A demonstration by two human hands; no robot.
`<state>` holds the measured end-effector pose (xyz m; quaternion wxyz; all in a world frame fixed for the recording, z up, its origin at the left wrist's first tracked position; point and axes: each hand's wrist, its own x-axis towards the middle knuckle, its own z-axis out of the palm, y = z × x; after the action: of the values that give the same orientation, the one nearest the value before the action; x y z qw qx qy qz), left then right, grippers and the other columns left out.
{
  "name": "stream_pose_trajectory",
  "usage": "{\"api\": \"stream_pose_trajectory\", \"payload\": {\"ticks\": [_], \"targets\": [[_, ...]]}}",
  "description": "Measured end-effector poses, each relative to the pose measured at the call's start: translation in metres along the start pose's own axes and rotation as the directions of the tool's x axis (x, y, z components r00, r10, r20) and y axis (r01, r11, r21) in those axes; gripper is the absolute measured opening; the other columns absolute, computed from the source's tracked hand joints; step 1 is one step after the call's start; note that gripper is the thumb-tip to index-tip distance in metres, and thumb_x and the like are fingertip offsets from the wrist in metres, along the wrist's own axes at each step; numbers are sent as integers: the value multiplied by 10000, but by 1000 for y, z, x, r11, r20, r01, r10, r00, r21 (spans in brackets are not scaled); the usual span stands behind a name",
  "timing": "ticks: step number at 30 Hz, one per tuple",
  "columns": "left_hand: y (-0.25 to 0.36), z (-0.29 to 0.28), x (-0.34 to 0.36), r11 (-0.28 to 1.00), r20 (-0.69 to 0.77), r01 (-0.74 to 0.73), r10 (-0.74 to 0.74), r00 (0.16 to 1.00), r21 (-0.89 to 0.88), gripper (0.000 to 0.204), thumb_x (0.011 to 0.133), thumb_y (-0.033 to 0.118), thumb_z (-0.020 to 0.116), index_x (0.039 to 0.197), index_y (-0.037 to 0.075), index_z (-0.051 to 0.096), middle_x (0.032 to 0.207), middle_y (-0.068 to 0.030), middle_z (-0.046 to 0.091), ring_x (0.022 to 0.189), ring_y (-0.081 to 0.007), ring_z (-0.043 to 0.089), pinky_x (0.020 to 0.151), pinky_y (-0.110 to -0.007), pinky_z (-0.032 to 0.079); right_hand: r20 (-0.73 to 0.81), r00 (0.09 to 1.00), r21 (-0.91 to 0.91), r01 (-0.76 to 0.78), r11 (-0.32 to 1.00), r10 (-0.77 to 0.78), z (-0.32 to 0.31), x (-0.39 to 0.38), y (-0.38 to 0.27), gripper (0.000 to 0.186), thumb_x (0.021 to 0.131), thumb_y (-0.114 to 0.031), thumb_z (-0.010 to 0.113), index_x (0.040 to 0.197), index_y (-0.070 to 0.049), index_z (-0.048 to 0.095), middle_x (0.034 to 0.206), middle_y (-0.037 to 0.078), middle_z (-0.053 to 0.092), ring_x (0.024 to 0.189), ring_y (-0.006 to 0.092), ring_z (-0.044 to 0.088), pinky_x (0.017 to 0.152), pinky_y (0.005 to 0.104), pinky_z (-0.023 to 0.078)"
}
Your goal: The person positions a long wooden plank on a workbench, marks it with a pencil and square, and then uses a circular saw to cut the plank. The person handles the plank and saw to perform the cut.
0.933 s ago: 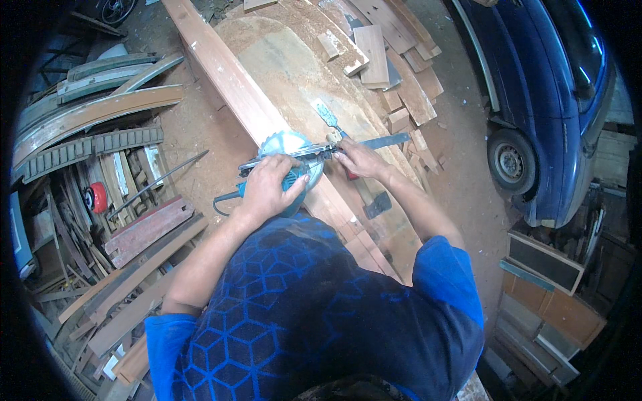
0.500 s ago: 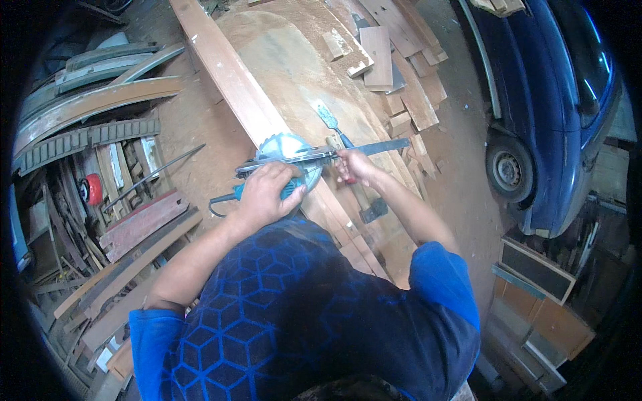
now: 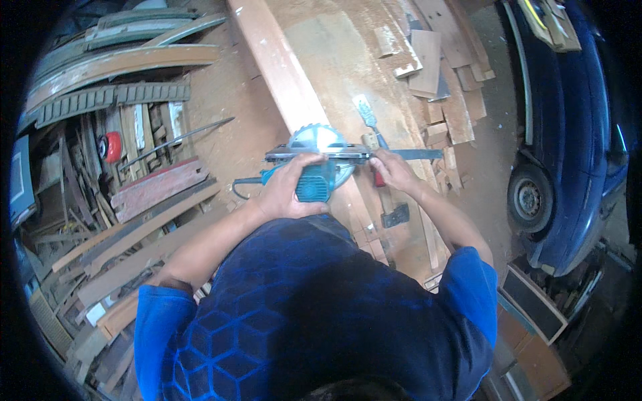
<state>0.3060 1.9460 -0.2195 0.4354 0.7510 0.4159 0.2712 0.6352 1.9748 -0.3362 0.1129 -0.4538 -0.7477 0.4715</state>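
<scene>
Well, at the far left a jumble of old boards (image 3: 127, 67) and slats fills the ground, with a small red wheel (image 3: 112, 147) among them and a thin dark rod (image 3: 177, 142) slanting across. Next comes a black cord (image 3: 239, 190), leading into the teal circular saw (image 3: 314, 184), and behind that a long pale board (image 3: 284, 67) runs away from the person. The left hand (image 3: 284, 190) grasps the saw's motor housing, fingers over the top and thumb below. The saw sits just in front of the shirt, over the board (whether it touches the wood I cannot tell), its toothed blade (image 3: 317, 137) on the side away from the body. Farther right lies a blue-handled tool (image 3: 367, 117) with a pale, flat end. The right hand (image 3: 396, 172) has its fingers bent at the base plate's right end; what they grip, if anything, I cannot tell. Below it rests a dark, blocky tool head (image 3: 395, 215). A dark flat strip (image 3: 421, 154) extends rightward, then wood offcuts (image 3: 424, 63), then a blue car (image 3: 572, 127).
</scene>
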Motion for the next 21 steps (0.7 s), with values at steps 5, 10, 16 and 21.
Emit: {"api": "stream_pose_trajectory", "payload": {"ticks": [5, 10, 16, 21], "targets": [[-29, 11, -20, 1000, -59, 29, -28, 998, 9, 871, 655, 379, 940, 1352, 79, 512, 1381, -180, 595, 1301, -356, 570, 1119, -454, 448, -29, 981, 168, -186, 968, 193, 15, 1, 1, 365, 1067, -299, 479, 1025, 31, 630, 847, 196, 627, 790, 365, 623, 744, 441, 484], [-33, 16, -20, 999, -77, 36, -33, 996, 29, 838, 632, 319, 941, 1324, 75, 536, 1374, -173, 600, 1295, -338, 576, 1106, -441, 469, -49, 927, 356, -332, 874, 372, 35, 2, 11, 425, 1083, -331, 438, 934, 41, 579, 781, 193, 586, 725, 317, 593, 706, 429, 468], [-4, -5, -8, 985, 37, 131, -136, 990, 111, 810, 673, 306, 913, 1350, 82, 528, 1366, -163, 605, 1310, -334, 561, 1115, -444, 454, -174, 974, 125, -123, 985, 143, 23, -1, -8, 458, 1096, -352, 403, 973, 34, 616, 806, 197, 609, 748, 333, 614, 731, 436, 486], [-13, 0, -8, 996, 23, 78, -79, 997, 31, 722, 693, 279, 899, 1306, 81, 574, 1379, -135, 610, 1326, -323, 551, 1123, -448, 446, -77, 958, 161, -260, 952, 275, 23, -2, -6, 459, 1103, -339, 384, 1023, 43, 626, 830, 207, 632, 778, 383, 633, 753, 451, 500]]}}
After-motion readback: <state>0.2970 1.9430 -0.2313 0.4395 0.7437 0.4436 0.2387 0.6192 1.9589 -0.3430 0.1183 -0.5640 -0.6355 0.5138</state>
